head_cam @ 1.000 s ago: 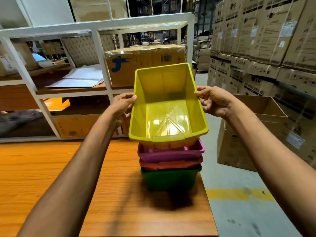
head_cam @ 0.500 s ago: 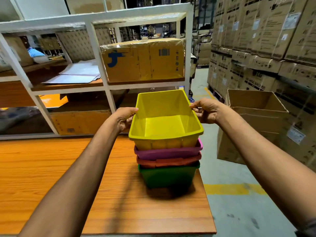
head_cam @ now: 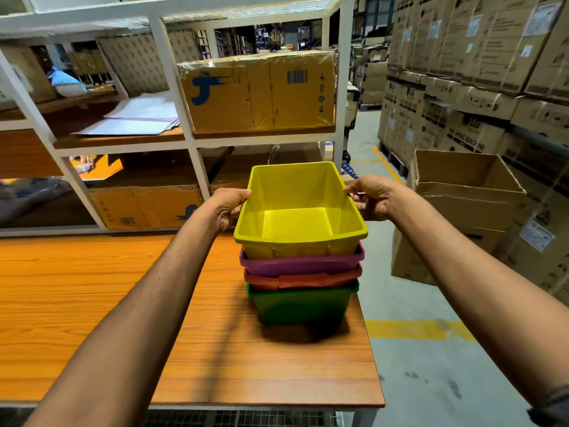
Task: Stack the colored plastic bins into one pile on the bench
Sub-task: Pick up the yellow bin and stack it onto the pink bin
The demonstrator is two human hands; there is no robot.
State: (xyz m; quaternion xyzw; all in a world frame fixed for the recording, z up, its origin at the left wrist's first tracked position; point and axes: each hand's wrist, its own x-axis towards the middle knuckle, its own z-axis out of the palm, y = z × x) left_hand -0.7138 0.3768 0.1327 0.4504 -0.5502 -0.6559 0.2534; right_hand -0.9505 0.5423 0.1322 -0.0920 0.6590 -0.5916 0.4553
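A yellow bin sits level on top of a nested pile near the right end of the wooden bench. Under it come a purple bin, a red-orange bin and a green bin at the bottom. My left hand grips the yellow bin's left rim. My right hand grips its right rim. Both thumbs lie over the rim edges.
A white shelf rack stands behind the bench with a taped cardboard box and papers on it. An open cardboard box stands on the floor to the right, before stacked cartons. The bench's right edge is just beside the pile.
The yellow bin was tilted toward me above the pile; it has come down level and settled into the purple bin. Both hands went down with it and still hold its rims.
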